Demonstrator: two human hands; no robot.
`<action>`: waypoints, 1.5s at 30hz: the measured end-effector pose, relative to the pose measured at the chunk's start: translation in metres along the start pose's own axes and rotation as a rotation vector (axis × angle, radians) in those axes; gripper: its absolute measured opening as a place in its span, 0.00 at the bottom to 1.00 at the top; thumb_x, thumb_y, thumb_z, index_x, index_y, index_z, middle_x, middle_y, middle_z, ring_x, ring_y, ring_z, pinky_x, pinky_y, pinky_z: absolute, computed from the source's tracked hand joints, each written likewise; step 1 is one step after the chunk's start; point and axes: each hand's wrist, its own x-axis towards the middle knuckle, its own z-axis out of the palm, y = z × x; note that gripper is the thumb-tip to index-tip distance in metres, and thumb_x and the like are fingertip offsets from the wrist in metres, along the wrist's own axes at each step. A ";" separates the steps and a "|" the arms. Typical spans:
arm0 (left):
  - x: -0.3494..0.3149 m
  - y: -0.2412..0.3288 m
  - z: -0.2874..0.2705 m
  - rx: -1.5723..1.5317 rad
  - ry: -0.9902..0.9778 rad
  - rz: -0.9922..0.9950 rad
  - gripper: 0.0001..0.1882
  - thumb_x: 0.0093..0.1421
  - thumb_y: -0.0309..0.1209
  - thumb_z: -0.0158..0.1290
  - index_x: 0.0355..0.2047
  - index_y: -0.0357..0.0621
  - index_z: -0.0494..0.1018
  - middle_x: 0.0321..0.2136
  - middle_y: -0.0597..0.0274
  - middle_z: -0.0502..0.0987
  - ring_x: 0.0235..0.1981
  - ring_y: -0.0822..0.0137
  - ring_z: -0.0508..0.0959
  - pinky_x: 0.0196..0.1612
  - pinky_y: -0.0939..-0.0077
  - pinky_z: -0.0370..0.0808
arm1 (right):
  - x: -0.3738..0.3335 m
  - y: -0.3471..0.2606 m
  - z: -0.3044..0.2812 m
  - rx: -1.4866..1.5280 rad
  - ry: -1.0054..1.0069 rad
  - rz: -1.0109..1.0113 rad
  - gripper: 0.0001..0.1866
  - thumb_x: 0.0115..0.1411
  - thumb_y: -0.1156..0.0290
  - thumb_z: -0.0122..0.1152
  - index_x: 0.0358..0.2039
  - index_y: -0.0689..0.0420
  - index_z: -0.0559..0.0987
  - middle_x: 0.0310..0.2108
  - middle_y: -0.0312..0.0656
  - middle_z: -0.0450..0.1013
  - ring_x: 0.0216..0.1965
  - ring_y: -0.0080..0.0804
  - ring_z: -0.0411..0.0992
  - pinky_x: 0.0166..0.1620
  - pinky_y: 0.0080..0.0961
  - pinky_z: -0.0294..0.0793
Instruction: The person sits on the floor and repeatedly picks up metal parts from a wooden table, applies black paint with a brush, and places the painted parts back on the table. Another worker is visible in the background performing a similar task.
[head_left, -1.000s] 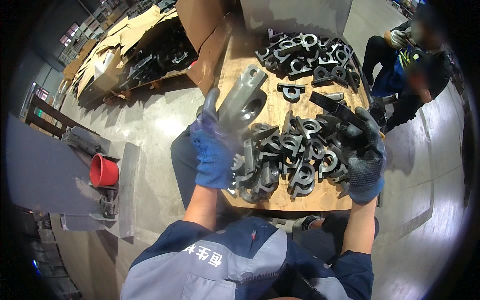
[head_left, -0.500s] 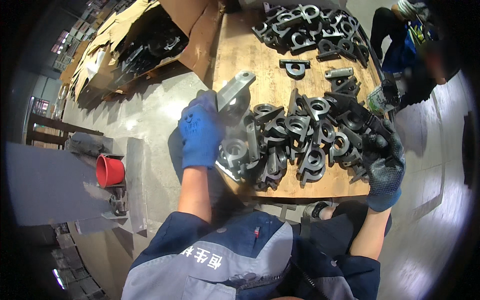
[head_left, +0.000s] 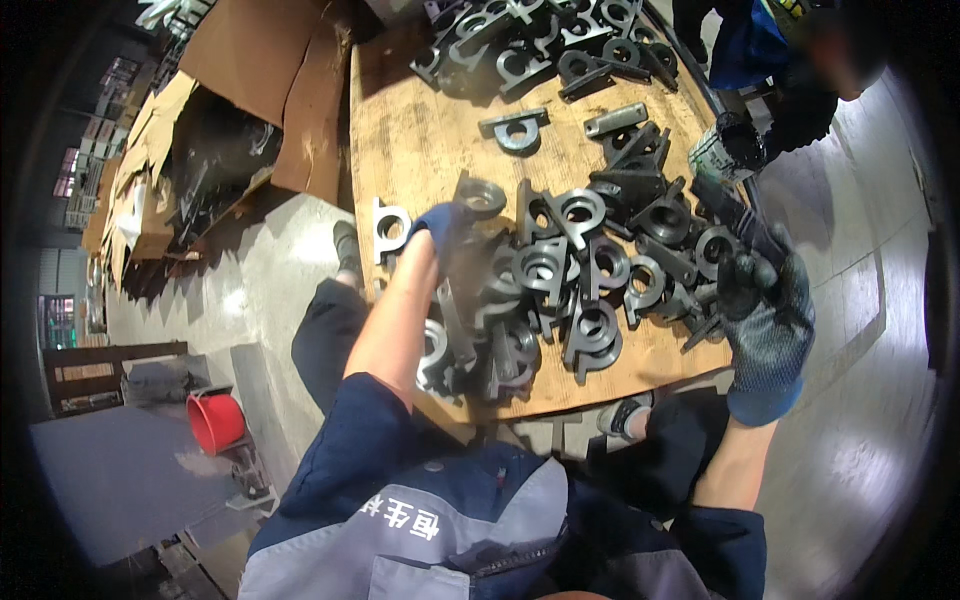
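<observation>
Head view: left hand [head_left: 440, 228], blue glove, is now down in the heap of dark metal brackets [head_left: 560, 290] on the plywood board [head_left: 420, 140]. The large grey casting it held raised a second ago is no longer up; cannot tell if it lies in the heap, and fingers are blurred, so the left grip is unclear. Right hand [head_left: 768, 320], dark glove, has shifted to the board's right edge, fingers curled on a bracket end there. Looks like set-down done, sorting continues.

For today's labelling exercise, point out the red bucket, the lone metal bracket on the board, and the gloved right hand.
red bucket [head_left: 215, 421], head view, on its side wall.
lone metal bracket [head_left: 514, 131], head view, on its ring end.
right hand [head_left: 768, 322], head view, on the glove's back.
</observation>
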 end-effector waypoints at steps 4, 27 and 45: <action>-0.040 0.069 0.022 1.083 -0.047 0.365 0.13 0.57 0.38 0.50 0.33 0.44 0.78 0.30 0.54 0.76 0.32 0.61 0.75 0.35 0.70 0.72 | -0.001 -0.006 -0.009 0.201 0.091 0.055 0.20 0.67 0.67 0.48 0.57 0.63 0.69 0.35 0.48 0.77 0.37 0.42 0.76 0.56 0.42 0.70; 0.174 0.149 -0.046 0.957 -0.053 0.311 0.13 0.48 0.31 0.58 0.36 0.49 0.79 0.32 0.53 0.81 0.36 0.58 0.80 0.41 0.67 0.75 | 0.025 0.013 -0.037 0.214 0.360 0.140 0.19 0.67 0.66 0.48 0.56 0.59 0.72 0.29 0.39 0.72 0.37 0.29 0.73 0.56 0.38 0.69; 0.140 0.098 -0.041 -0.422 0.894 0.156 0.33 0.48 0.22 0.59 0.56 0.36 0.63 0.40 0.44 0.75 0.38 0.51 0.78 0.35 0.53 0.78 | 0.023 0.038 -0.028 -0.637 0.412 -0.097 0.21 0.56 0.77 0.62 0.50 0.68 0.73 0.39 0.46 0.77 0.39 0.23 0.73 0.45 0.21 0.73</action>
